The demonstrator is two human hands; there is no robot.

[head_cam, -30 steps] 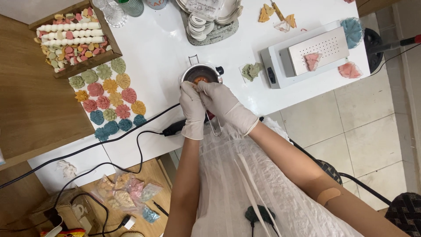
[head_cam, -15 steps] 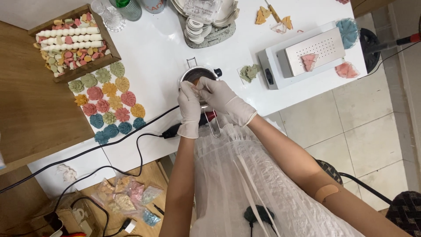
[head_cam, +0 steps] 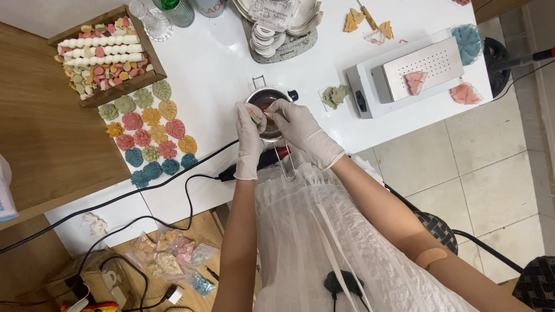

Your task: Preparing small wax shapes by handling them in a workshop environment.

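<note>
Hovering: two gloved hands (head_cam: pixel 277 130), one pot (head_cam: pixel 267 101)

On the bench (head_cam: pixel 219 63) a small metal pot (head_cam: pixel 267 99) sits mid-edge, both hands — left hand (head_cam: pixel 250 138), right hand (head_cam: pixel 300 132) — over it. Left of it lie rows of leaf shapes (head_cam: pixel 147 138); farther left, a wooden tray (head_cam: pixel 104 55). Right stands a hot plate (head_cam: pixel 413 75); beyond the pot, stacked dishes (head_cam: pixel 280 26).

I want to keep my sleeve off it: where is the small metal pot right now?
In the head view, the small metal pot sits mid-table on the white table, under both gloved hands, left of the white heating plate.
</note>
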